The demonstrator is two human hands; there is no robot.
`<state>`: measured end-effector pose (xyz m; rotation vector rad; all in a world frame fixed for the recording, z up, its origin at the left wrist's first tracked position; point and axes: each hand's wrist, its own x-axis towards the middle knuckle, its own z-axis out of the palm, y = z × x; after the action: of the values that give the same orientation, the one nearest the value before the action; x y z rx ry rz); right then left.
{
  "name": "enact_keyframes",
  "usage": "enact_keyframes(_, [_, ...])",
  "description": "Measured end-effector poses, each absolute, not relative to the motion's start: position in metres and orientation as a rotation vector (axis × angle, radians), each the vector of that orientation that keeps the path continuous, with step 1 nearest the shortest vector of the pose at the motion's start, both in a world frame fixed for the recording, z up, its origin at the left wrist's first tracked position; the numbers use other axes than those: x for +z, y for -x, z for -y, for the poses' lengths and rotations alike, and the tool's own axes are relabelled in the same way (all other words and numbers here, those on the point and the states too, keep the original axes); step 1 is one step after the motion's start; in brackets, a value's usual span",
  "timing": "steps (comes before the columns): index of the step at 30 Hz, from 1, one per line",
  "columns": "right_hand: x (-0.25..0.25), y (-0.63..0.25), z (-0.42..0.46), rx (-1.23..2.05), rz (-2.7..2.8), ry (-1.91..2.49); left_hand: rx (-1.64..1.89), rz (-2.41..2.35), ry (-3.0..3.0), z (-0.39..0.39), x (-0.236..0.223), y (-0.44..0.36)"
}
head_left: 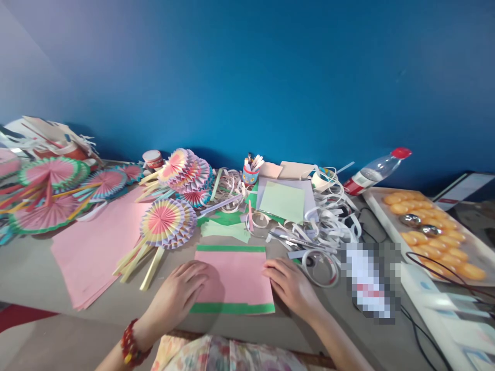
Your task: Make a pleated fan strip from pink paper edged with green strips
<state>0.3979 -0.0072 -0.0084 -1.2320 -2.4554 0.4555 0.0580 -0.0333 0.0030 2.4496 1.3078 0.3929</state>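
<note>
A pink sheet of paper with a green strip along its top and bottom edges lies flat on the table before me. My left hand rests on its left edge, fingers stretched out over the paper. At the right edge, my right hand touches the sheet with its fingertips, fingers extended and palm down. Neither hand is wrapped around anything. Just beyond the sheet are pale green paper scraps. A folded paper fan with yellow handles lies to the left of it.
Left are stacked pink sheets and several pleated fans. Behind sit a pen cup and light green paper. Right are tape rolls, white paper strips, a bottle, and a tray of orange balloon-like pieces.
</note>
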Motion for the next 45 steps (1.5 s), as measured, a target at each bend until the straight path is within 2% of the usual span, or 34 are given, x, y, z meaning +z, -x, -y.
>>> enact_keyframes(8, [-0.003, -0.412, 0.003, 0.426, 2.492, 1.201, 0.427, -1.144, -2.441, 0.011, 0.017, -0.056])
enact_keyframes(18, [0.001, -0.404, -0.001, 0.334, 2.368, 1.252, 0.370, -1.404, -2.602, -0.086, 0.010, -0.100])
enact_keyframes(25, [0.010, -0.407, 0.000, 0.321, 2.294, 1.252, 0.324, -1.396, -2.642, -0.092, 0.003, -0.105])
enact_keyframes(32, [0.020, -0.371, -0.041, 0.330, 2.305, 1.126, 0.335, -1.378, -2.648, -0.090, 0.005, -0.110])
enact_keyframes(45, [-0.001, -0.336, -0.105, 0.289, 2.403, 1.288, 0.433, -1.354, -2.657, -0.103, -0.003, -0.114])
